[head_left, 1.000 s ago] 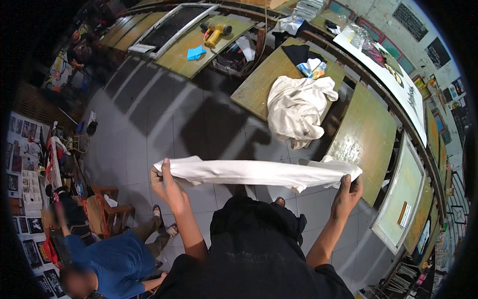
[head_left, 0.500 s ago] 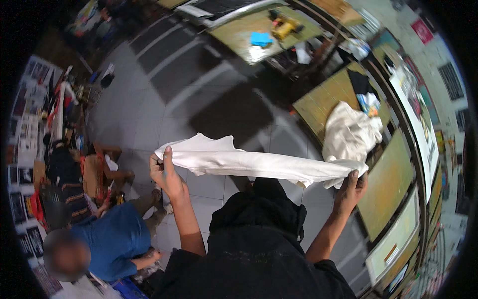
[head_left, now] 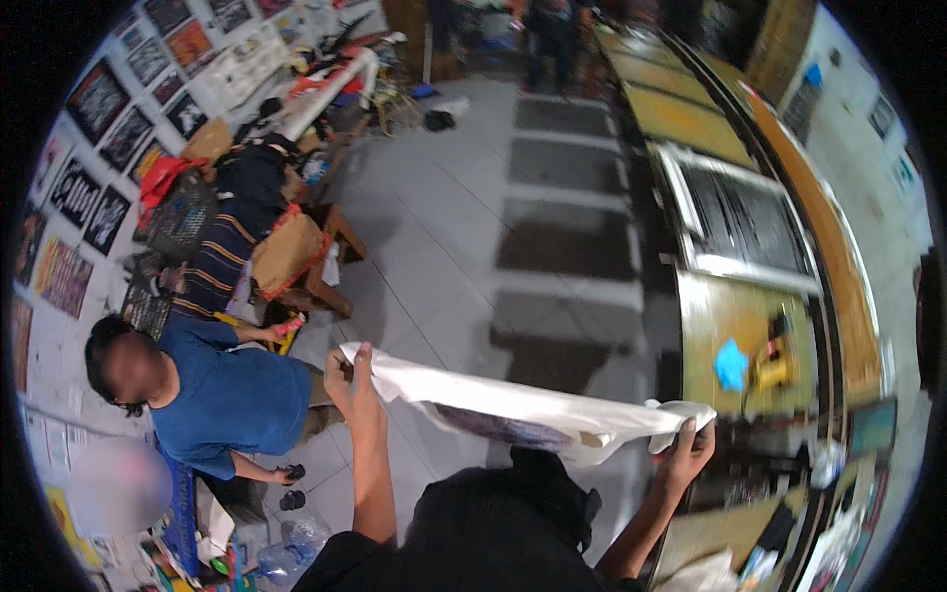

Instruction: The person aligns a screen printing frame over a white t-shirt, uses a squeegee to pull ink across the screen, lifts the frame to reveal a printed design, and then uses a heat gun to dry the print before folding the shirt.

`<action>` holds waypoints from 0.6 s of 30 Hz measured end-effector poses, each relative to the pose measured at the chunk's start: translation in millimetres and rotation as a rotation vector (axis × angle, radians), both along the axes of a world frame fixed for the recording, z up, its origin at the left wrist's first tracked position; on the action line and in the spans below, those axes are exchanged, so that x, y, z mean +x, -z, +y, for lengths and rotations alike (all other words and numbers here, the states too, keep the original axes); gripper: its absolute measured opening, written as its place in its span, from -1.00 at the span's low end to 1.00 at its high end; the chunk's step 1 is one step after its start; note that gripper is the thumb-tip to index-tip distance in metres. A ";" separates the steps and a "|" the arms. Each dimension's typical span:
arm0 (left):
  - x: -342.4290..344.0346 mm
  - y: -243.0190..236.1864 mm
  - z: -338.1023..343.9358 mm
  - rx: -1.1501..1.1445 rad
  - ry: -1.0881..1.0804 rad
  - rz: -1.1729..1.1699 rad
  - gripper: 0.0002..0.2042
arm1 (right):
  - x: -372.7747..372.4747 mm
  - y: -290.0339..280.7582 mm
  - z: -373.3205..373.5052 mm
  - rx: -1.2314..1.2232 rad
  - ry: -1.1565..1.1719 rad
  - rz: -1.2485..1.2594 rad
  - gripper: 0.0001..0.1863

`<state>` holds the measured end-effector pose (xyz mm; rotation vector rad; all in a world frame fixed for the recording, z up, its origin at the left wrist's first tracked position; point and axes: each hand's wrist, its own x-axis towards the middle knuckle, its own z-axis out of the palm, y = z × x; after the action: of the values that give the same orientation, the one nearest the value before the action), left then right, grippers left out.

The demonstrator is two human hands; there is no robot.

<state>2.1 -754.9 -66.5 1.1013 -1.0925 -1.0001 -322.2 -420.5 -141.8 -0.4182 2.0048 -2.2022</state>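
A white T-shirt [head_left: 473,393] stretches across in front of my body, held up above the floor and gathered into a long, narrow band. My left hand [head_left: 359,387] pinches one end of it, thumb on top. The other end is gripped by my right hand [head_left: 688,449], a little lower and nearer the tables. Below the upper fold, a dark purplish print [head_left: 503,424] shows on the sagging part of the fabric. The rest of the shirt's shape is lost in its folds.
Along the right runs a row of greenish-yellow work tables [head_left: 705,311]. On them lie a framed printing screen [head_left: 745,217], a blue cloth [head_left: 731,365] and a yellow tool [head_left: 774,370]. A person in blue [head_left: 232,390] is at the left, near a wooden stool [head_left: 330,286].
My body and view have turned left, so the tables now run up the right side. The shirt stays between both hands, and its dark print has come into sight.
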 end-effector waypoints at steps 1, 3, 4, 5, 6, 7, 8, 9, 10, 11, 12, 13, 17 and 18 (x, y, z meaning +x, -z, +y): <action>-3.4 -6.4 -16.1 -0.003 -0.044 0.008 -0.84 | -12.2 -11.3 -35.4 -0.009 -0.002 -0.016 -0.37; -7.3 -10.6 -49.9 0.002 -0.123 0.031 -0.83 | -44.7 -21.0 -96.2 -0.014 -0.073 -0.050 -0.33; -14.7 -13.1 -64.5 -0.046 -0.182 0.051 -0.82 | -55.9 -24.4 -125.1 -0.030 -0.104 -0.061 -0.32; -18.4 -16.6 -79.0 -0.046 -0.214 0.048 -0.82 | -68.5 -28.9 -154.5 -0.047 -0.132 -0.073 -0.32; -22.6 -14.2 -85.8 -0.036 -0.249 0.043 -0.82 | -85.7 -32.2 -176.3 0.017 -0.181 -0.080 -0.31; -28.3 -12.5 -94.6 -0.026 -0.280 0.038 -0.82 | -99.3 -34.8 -200.0 -0.005 -0.213 -0.056 -0.32; -35.2 -11.8 -105.3 -0.020 -0.299 0.071 -0.81 | -109.4 -37.3 -224.7 -0.028 -0.240 -0.034 -0.33; -40.7 -13.0 -119.5 -0.027 -0.315 0.074 -0.82 | -116.6 -41.5 -249.6 -0.049 -0.264 -0.012 -0.34; -46.0 -14.0 -135.0 -0.034 -0.329 0.076 -0.83 | -125.0 -50.5 -271.9 -0.031 -0.344 0.014 -0.41; -50.4 -13.8 -151.4 -0.042 -0.341 0.078 -0.85 | -129.9 -54.1 -293.3 -0.030 -0.344 0.026 -0.44; -50.8 -7.8 -163.3 -0.031 -0.342 0.039 -0.85 | -134.3 -52.6 -310.8 -0.026 -0.348 0.035 -0.46; -56.0 -0.9 -179.2 -0.025 -0.366 0.028 -0.83 | -139.6 -50.6 -328.8 -0.023 -0.350 0.043 -0.48; -69.1 8.9 -252.0 -0.026 -0.383 0.031 -0.78 | -147.0 -55.3 -408.5 -0.039 -0.311 0.032 -0.56; -74.3 10.7 -268.0 -0.033 -0.377 0.051 -0.78 | -156.8 -57.6 -424.5 -0.033 -0.384 0.039 -0.60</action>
<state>-72.2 -1022.8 -77.2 1.1936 -0.8177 -0.7045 -479.0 -845.0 -84.3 -0.7819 1.7298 -2.0014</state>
